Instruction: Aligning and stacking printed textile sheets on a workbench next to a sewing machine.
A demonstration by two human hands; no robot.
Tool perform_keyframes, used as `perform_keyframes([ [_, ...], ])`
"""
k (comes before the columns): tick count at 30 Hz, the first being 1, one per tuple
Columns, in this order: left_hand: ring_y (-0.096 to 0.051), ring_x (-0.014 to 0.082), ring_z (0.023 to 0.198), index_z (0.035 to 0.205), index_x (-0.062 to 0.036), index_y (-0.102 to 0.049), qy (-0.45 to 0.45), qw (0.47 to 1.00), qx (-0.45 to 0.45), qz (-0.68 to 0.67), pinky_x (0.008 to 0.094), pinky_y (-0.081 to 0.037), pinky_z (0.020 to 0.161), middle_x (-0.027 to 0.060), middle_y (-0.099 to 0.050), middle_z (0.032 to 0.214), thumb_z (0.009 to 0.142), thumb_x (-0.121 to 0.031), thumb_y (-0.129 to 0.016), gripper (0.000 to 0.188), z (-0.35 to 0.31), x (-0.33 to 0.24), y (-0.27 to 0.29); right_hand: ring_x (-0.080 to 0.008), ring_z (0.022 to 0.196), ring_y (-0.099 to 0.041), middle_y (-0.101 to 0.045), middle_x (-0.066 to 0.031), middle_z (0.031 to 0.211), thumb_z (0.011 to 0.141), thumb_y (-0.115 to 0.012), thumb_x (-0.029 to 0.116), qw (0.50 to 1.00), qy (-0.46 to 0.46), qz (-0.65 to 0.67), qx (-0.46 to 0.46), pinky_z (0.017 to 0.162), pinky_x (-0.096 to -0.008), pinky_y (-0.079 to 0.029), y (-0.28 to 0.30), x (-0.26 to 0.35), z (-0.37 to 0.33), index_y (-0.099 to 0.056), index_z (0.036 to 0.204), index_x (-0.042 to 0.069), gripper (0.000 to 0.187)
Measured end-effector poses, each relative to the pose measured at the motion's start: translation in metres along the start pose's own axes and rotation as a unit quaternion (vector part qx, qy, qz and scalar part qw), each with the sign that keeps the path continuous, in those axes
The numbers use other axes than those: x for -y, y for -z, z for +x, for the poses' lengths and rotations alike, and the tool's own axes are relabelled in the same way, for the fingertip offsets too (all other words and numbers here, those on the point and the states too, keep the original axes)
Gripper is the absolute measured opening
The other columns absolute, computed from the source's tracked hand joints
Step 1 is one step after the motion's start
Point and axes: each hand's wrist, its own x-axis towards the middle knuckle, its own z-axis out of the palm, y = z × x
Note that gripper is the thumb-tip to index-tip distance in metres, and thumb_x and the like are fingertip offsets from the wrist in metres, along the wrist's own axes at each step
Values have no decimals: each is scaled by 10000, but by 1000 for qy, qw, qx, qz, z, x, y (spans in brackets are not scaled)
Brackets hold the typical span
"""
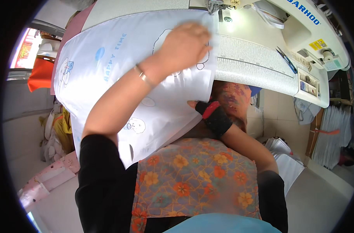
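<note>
A large glossy white plastic sheet (pixel 146 101) with blue print and cartoon outlines lies over the sewing machine bed and hangs down toward my lap. On its upper right part, close to the right edge, rests my left hand (pixel 186 46), palm down. Its fingers are blurred, the thumb standing apart from them. My right hand (pixel 214 116), in a black fingerless glove with a red band, grips the sheet's lower right edge. The thumb lies on top and the other fingers are hidden underneath. Just beyond my left hand is the sewing machine's needle and presser foot (pixel 214 7), at the sheet's far right corner.
The white machine arm (pixel 320 27) rises at the far right. A ruler strip (pixel 254 64) crosses the bed; dark thread snips (pixel 287 60) and a small parts tray (pixel 309 83) lie near its right end. Stacked white sheets (pixel 330 136) stand at right. A flowered apron (pixel 196 174) covers my lap.
</note>
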Motion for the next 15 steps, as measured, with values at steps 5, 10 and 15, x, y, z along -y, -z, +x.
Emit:
perform_keyframes([
  [5, -527, 274, 1188, 1210, -87, -612, 69, 996, -52, -3, 439, -419, 1014, 100, -587, 1241, 913, -303, -554, 371, 17, 22, -56, -155, 949, -604, -683, -55, 1026, 833, -728, 216, 998, 18, 57, -16, 845, -322, -484, 1, 10, 11, -647, 1135, 17, 371],
  [10, -547, 284, 1161, 1200, -92, -617, 89, 994, -51, -32, 456, -423, 1003, 113, -582, 1249, 918, -286, -535, 352, 34, 37, -62, -181, 960, -617, -688, -71, 1035, 851, -714, 245, 996, 74, 56, 14, 863, -341, -483, 26, -13, 36, -647, 1141, 22, 372],
  [15, -505, 295, 1215, 1234, -68, -579, 64, 997, -26, -41, 532, -385, 1031, 131, -541, 1298, 913, -291, -549, 392, 4, 3, -49, -256, 1048, -615, -679, -117, 1092, 858, -695, 274, 990, 25, -137, 38, 907, -379, -481, 33, -78, 48, -645, 1144, 46, 369],
])
